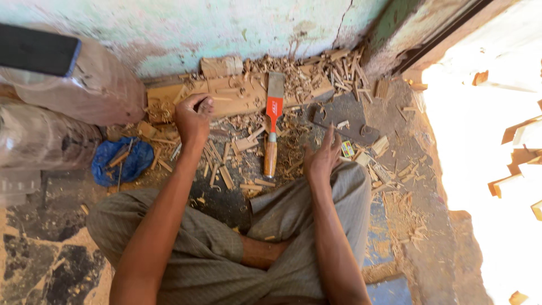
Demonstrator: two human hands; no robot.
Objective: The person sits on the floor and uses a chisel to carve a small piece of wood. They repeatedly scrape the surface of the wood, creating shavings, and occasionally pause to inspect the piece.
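Head view, person seated cross-legged on a floor littered with wood chips. The left hand was raised over the debris with its fingers curled narrow into a loose fist; whether it pinched a small piece could not be told. The right hand rested at the knee of the trousers, fingers spread wide, holding nothing.

A broad chisel lay on the floor between the two hands, apart from both: wooden handle toward the person, red collar at mid-length, steel blade pointing at the wall. It was nearer the right hand.

Surroundings:
- Flat carved wooden board lay against the base of the wall, just beyond the left hand, with shavings partly over it.
- Dark flat slab lay beyond the right hand, with splinters lying on it.
- Small yellow box sat just beside the right fingertips.
- Crumpled blue cloth lay to the left of the left forearm, sticks resting on it.
- Bulky plastic-wrapped bundle stood at far left against the wall.
- Loose splinters lay across the floor between the chisel and the left hand.
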